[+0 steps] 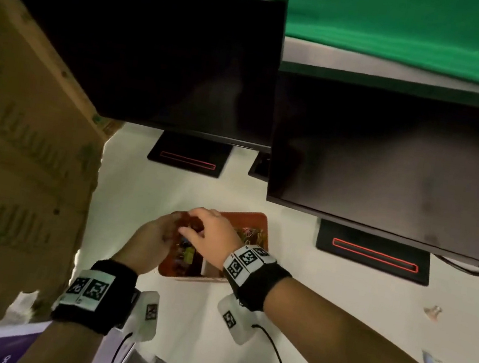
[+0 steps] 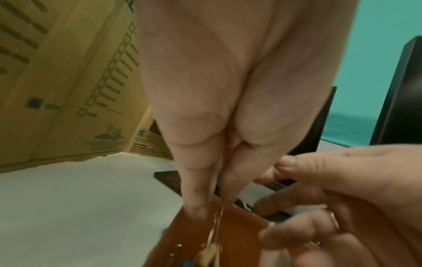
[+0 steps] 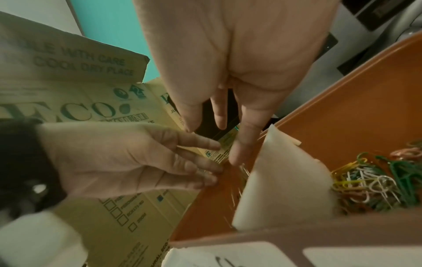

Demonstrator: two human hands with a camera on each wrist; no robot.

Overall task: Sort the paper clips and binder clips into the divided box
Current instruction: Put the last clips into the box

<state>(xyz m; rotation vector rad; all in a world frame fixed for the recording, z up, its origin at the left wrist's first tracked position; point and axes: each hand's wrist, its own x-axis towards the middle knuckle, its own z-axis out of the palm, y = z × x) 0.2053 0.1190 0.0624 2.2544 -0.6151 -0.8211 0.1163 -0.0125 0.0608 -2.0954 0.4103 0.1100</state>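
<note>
The left hand point(image 1: 152, 240) holds its fingers pressed together at the left compartment's rim of the divided box point(image 1: 262, 223); whether they pinch a clip I cannot tell. The right hand point(image 1: 209, 232) hovers loosely spread. Paper clips point(image 3: 370, 180) fill the right compartment. This is likely a drop-off; next comes fetching another clip.

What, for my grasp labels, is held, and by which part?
Cannot be told: a thin wire hangs at the left hand's fingertips, perhaps pinched by its top; the right hand shows nothing held.
</note>
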